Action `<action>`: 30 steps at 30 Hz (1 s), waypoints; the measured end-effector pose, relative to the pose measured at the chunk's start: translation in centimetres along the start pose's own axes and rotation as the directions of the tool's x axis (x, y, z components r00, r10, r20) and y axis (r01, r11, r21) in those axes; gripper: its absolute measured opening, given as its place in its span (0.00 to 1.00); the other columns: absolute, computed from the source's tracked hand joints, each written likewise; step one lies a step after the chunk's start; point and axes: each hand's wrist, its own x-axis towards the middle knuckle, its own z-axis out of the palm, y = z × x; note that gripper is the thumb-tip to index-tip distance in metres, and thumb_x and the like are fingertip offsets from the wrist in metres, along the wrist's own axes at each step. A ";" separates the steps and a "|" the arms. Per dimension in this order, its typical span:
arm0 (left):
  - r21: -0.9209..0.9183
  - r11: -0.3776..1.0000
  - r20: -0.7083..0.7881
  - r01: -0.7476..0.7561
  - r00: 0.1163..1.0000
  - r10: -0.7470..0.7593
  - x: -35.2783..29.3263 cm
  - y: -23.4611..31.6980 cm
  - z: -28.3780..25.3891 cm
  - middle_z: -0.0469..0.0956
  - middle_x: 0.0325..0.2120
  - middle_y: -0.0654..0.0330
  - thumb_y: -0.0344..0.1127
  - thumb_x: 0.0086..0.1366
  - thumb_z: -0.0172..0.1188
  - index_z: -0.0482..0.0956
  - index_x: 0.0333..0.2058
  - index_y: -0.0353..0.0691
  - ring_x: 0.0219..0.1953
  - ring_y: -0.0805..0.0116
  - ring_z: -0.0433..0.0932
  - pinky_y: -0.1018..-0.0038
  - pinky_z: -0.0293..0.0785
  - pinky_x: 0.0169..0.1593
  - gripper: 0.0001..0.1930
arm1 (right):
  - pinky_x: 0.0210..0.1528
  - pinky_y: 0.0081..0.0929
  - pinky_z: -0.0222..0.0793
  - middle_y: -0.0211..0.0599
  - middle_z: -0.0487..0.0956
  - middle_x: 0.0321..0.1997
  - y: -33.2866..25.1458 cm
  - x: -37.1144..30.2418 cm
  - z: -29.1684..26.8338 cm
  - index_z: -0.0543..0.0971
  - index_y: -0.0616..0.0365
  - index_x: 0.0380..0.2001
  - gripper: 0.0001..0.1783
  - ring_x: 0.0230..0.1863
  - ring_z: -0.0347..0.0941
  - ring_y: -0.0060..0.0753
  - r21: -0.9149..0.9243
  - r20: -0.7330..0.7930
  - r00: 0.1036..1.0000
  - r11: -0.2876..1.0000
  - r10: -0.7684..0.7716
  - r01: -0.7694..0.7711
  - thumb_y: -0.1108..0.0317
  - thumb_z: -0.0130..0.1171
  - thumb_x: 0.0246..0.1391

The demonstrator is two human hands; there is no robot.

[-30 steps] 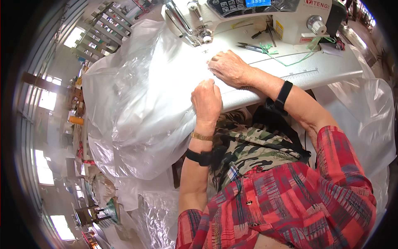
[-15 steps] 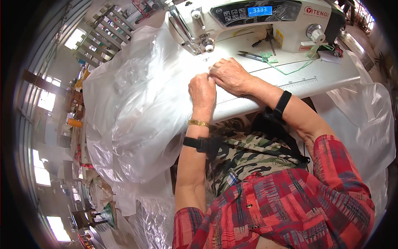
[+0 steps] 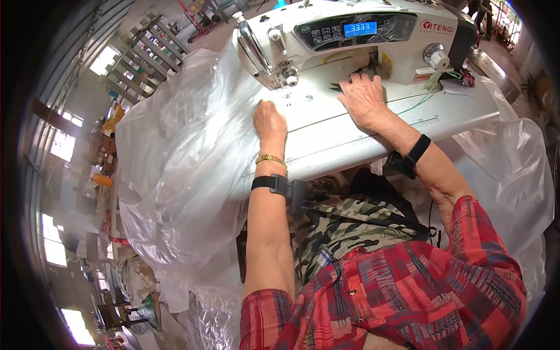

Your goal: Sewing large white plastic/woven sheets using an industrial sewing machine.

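Plastic sheet [image 3: 186,157] left on table [image 3: 373,140]; sewing machine [image 3: 361,35] behind.

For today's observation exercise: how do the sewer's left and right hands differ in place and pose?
The left hand rests on the clear plastic sheet near the needle; the right hand lies further right on the white sewing machine bed, fingers spread under the arm. Both press flat and wear black wrist straps.
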 end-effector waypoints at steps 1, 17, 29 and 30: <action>0.035 0.999 0.000 0.034 0.999 -0.034 0.1 -0.2 0.1 0.78 0.29 0.40 0.23 0.52 0.58 0.80 0.25 0.28 0.36 0.43 0.79 0.58 0.76 0.44 0.04 | 0.47 0.41 0.61 0.39 0.77 0.41 0.2 -0.1 0.0 0.79 0.54 0.40 0.14 0.47 0.71 0.39 0.009 -0.011 0.999 0.999 -0.048 0.048 0.58 0.59 0.54; -0.375 0.865 -0.049 0.333 0.925 -0.377 -2.6 -2.8 -2.6 0.80 0.32 0.40 0.29 0.54 0.51 0.83 0.35 0.30 0.36 0.44 0.79 0.62 0.73 0.46 0.14 | 0.38 0.40 0.69 0.45 0.78 0.30 -2.2 -0.3 0.2 0.78 0.62 0.25 0.04 0.32 0.77 0.43 0.073 -0.153 0.879 0.882 -0.451 0.465 0.74 0.54 0.48; -0.455 0.835 -0.063 0.311 0.923 -0.379 -3.1 -2.2 -3.3 0.82 0.29 0.45 0.28 0.52 0.56 0.85 0.33 0.31 0.28 0.56 0.80 0.67 0.75 0.37 0.12 | 0.39 0.43 0.75 0.54 0.78 0.39 -9.1 0.6 0.6 0.80 0.65 0.35 0.18 0.36 0.79 0.51 0.422 -0.043 0.970 0.876 -0.240 0.235 0.57 0.56 0.59; -0.464 0.829 -0.055 0.312 0.924 -0.379 -3.2 -2.1 -3.4 0.82 0.27 0.46 0.28 0.51 0.56 0.85 0.33 0.32 0.26 0.58 0.80 0.68 0.74 0.36 0.12 | 0.38 0.42 0.75 0.54 0.77 0.39 -9.3 0.7 0.8 0.80 0.64 0.36 0.19 0.36 0.79 0.50 0.392 -0.088 0.968 0.884 -0.237 0.252 0.56 0.55 0.59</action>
